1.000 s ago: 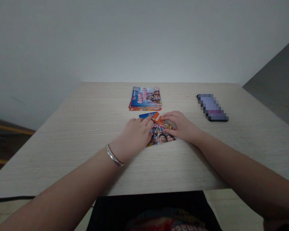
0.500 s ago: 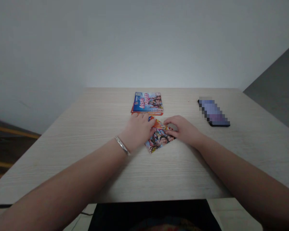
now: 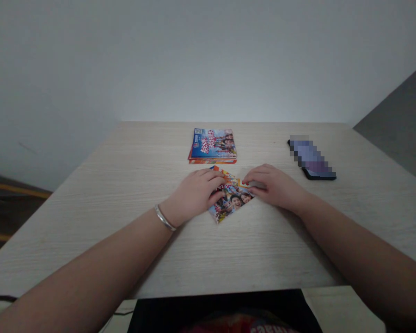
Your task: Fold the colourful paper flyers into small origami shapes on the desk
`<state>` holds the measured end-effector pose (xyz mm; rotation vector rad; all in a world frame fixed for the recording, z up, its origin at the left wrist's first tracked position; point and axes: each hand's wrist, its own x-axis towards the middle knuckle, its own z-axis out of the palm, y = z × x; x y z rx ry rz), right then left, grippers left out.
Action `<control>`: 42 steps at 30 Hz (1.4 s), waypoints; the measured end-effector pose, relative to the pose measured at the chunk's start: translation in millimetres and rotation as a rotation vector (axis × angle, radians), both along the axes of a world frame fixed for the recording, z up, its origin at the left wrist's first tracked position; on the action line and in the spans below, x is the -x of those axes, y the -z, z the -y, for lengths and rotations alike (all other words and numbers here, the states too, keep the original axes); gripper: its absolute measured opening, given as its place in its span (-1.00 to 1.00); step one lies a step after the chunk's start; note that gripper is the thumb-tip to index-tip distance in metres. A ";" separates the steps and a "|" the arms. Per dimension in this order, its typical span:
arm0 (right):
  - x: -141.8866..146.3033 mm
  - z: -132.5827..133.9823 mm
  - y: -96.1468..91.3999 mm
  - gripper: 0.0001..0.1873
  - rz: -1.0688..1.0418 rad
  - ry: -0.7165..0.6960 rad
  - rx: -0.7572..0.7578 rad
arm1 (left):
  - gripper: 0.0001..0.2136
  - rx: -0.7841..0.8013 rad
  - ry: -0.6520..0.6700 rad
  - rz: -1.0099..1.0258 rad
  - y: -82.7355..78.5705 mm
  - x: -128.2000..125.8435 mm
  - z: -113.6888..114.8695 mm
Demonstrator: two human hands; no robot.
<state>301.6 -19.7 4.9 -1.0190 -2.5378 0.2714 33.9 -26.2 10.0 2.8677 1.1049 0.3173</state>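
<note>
A colourful printed leaflet (image 3: 229, 203), with smiling people on it and an orange upper part, lies slanted on the table in front of me; it looks folded. My left hand (image 3: 197, 192), with a silver bangle at the wrist, has its curled fingers and thumb on the leaflet's left side. At the right corner, my right hand (image 3: 268, 185) grips the edge between thumb and fingers. Both sets of fingers partly cover the paper. Just beyond, a stack of similar leaflets (image 3: 213, 144), blue on top with orange edges below, lies flat.
A dark phone (image 3: 311, 159) with a blurred-out screen lies at the right rear of the pale wooden table (image 3: 142, 157). The table's far edge meets a white wall (image 3: 208, 60). Its near edge is close to my lap, where something with red print (image 3: 242, 323) shows.
My left hand has drawn back slightly left and down, away from the stack. My right hand has shifted a little to the right along the leaflet's edge. The view has tilted slightly.
</note>
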 end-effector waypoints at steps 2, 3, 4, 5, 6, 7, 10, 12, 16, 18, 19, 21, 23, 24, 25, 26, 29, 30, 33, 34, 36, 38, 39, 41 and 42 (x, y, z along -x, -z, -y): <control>-2.6 -1.0 0.6 -0.79 0.007 0.004 0.008 | -0.58 0.011 0.035 -0.014 0.3 4.6 1.1; -3.8 -1.0 0.5 -0.79 0.010 0.006 0.011 | -0.53 0.010 0.050 -0.030 0.5 7.1 2.0; -4.9 -0.5 -0.1 -0.79 0.015 0.002 0.016 | -0.48 0.009 0.064 -0.050 0.9 9.7 2.8; -5.9 0.2 -1.0 -0.79 0.022 -0.012 0.026 | -0.42 0.008 0.077 -0.071 1.5 12.2 3.4; -6.6 1.3 -2.2 -0.78 0.031 -0.032 0.037 | -0.33 0.010 0.089 -0.089 2.4 14.6 3.7; -7.1 2.5 -3.5 -0.74 0.040 -0.052 0.049 | -0.21 0.016 0.101 -0.102 3.2 16.7 3.8; -6.8 5.8 -6.6 -0.59 0.064 -0.087 0.061 | 0.05 0.019 0.156 -0.109 4.5 20.2 3.0; -5.2 7.0 -7.7 -0.64 0.074 -0.080 0.046 | -0.01 0.005 0.197 -0.094 2.8 19.9 2.4; -2.1 8.4 -10.4 -0.75 0.112 -0.047 -0.040 | -0.34 0.045 0.287 -0.036 -4.2 15.8 2.4; -1.6 9.4 -11.9 -0.77 0.149 -0.060 -0.094 | -0.45 0.095 0.303 -0.014 -7.6 13.9 3.2; -1.4 9.9 -12.3 -0.77 0.166 -0.074 -0.117 | -0.48 0.120 0.299 -0.009 -9.2 13.1 3.9; -1.0 11.1 -12.6 -0.77 0.195 -0.086 -0.156 | -0.55 0.158 0.284 -0.009 -12.7 12.0 5.7; -0.2 12.1 -12.2 -0.78 0.223 -0.070 -0.184 | -0.67 0.175 0.271 -0.008 -16.7 11.3 8.3; 0.3 12.3 -11.8 -0.79 0.236 -0.057 -0.188 | -0.73 0.176 0.266 -0.005 -18.6 11.1 9.6; 0.8 12.3 -11.5 -0.80 0.247 -0.048 -0.181 | -0.77 0.173 0.261 0.001 -20.4 10.8 10.7; 1.2 12.0 -11.2 -0.80 0.251 -0.043 -0.165 | -0.79 0.170 0.248 0.008 -21.8 10.6 11.7; 1.6 10.5 -10.5 -0.81 0.230 -0.047 -0.118 | -0.77 0.162 0.170 0.016 -23.0 9.7 11.9; 1.3 10.0 -10.5 -0.81 0.221 -0.051 -0.110 | -0.77 0.160 0.139 0.011 -22.5 9.4 11.1; 0.1 9.7 -11.3 -0.83 0.199 -0.063 -0.092 | -0.79 0.153 0.067 0.018 -19.1 9.2 7.4; -0.2 10.0 -12.1 -0.84 0.193 -0.066 -0.081 | -0.79 0.150 0.053 0.033 -17.7 9.4 6.3; -0.2 11.3 -13.9 -0.86 0.179 -0.072 -0.057 | -0.78 0.133 0.027 0.085 -14.6 9.5 4.9; 1.0 12.7 -15.4 -0.86 0.174 -0.075 -0.039 | -0.79 0.119 -0.003 0.142 -10.7 8.9 4.7; 2.2 13.3 -15.6 -0.86 0.175 -0.070 -0.035 | -0.80 0.110 -0.021 0.173 -8.4 8.1 4.7; 5.5 13.9 -14.4 -0.85 0.169 -0.041 -0.037 | -0.81 0.078 -0.076 0.228 -3.2 5.7 4.6; 7.7 14.0 -13.0 -0.84 0.162 -0.014 -0.039 | -0.82 0.057 -0.107 0.246 -0.6 4.0 4.3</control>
